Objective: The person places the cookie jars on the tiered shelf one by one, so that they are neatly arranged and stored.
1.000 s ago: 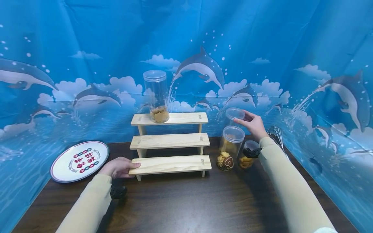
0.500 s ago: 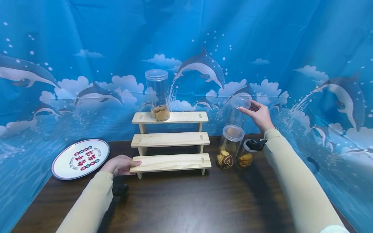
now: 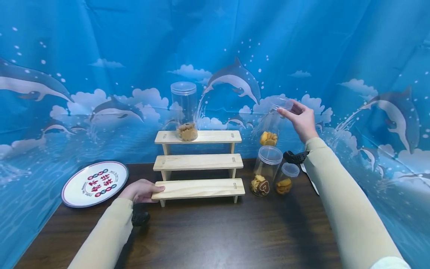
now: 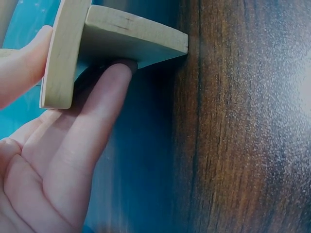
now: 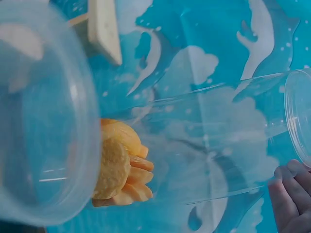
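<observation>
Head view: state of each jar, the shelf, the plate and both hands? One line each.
Wooden shelf: standing
Jar on shelf: lidded, upright, part-filled
Held jar: lidded, in the air, part-filled
Tall jar: lidded, upright, part-filled
Small jar: lidded, part-filled
Plate: printed side showing
Left hand: gripping shelf's left end
Right hand: gripping held jar's top

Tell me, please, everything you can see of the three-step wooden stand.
The stand is pale, with visible wood grain. Three long, narrow boards rise in steps toward the back, carried on upright supports near their ends. It stands on the dark table, before the dolphin backdrop. The left hand grips the left end of the lowest board from above and beneath. A clear lidded jar rests on the top board, left of its middle.
</observation>
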A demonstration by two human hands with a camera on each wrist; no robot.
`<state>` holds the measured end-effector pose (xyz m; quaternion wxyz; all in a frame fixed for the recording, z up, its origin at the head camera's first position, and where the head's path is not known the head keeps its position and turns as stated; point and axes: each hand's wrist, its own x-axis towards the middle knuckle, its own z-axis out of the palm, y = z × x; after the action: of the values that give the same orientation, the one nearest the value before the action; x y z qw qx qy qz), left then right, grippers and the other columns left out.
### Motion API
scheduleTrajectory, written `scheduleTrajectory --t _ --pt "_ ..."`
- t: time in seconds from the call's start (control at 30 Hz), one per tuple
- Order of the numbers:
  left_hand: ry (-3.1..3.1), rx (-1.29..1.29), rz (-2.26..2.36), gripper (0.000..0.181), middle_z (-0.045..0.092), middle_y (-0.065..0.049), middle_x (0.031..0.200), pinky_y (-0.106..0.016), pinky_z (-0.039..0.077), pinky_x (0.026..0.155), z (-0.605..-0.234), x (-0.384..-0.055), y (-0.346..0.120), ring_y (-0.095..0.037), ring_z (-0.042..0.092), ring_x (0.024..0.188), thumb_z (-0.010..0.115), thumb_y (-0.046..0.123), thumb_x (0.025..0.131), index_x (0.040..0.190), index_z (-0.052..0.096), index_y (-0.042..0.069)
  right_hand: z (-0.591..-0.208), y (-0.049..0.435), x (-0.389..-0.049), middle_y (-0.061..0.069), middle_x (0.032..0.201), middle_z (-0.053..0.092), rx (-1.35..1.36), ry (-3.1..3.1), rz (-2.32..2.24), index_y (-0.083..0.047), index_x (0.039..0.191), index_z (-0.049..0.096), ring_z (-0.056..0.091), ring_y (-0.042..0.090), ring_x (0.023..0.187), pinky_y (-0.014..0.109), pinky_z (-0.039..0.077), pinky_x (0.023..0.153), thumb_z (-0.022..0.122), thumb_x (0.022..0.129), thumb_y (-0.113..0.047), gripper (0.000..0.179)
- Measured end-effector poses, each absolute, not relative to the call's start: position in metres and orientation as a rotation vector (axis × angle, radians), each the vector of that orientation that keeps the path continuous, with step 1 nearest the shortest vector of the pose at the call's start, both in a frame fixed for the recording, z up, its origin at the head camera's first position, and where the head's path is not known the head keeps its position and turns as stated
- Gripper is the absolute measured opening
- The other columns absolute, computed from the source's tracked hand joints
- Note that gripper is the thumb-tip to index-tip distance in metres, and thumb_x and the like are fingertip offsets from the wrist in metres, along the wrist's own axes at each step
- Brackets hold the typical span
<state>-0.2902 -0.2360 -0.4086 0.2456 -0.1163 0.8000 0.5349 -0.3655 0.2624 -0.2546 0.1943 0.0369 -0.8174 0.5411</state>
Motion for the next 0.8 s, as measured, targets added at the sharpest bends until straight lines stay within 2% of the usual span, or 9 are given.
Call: scheduleTrajectory --t 0.17,0.8 --pt "2.190 -0.332 1.457 0.046 0.065 -0.006 0.076 -0.027 0.058 0.068 -0.409 -0.288 -0.238 -0.014 0.065 0.068 0.068 0.021 0.088 0.114 0.053 -0.015 -0.242 0.251 -0.368 0.012 0.148 0.040 0.147 -2.235 1.547 -0.012 0.146 0.036 0.039 0.023 0.135 0.040 0.033 0.111 0.071 0.081 -0.047 0.082" --pt "2.220 -0.345 1.461 0.047 0.064 -0.007 0.079 -0.026 0.057 0.067 -0.411 -0.289 -0.235 -0.015 0.064 0.068 0.071 0.022 0.086 0.113 0.054 -0.012 -0.210 0.196 -0.374 0.009 0.139 0.051 0.259 -2.100 1.612 -0.013 0.140 0.046 0.048 0.018 0.128 0.036 0.037 0.109 0.073 0.082 -0.039 0.068"
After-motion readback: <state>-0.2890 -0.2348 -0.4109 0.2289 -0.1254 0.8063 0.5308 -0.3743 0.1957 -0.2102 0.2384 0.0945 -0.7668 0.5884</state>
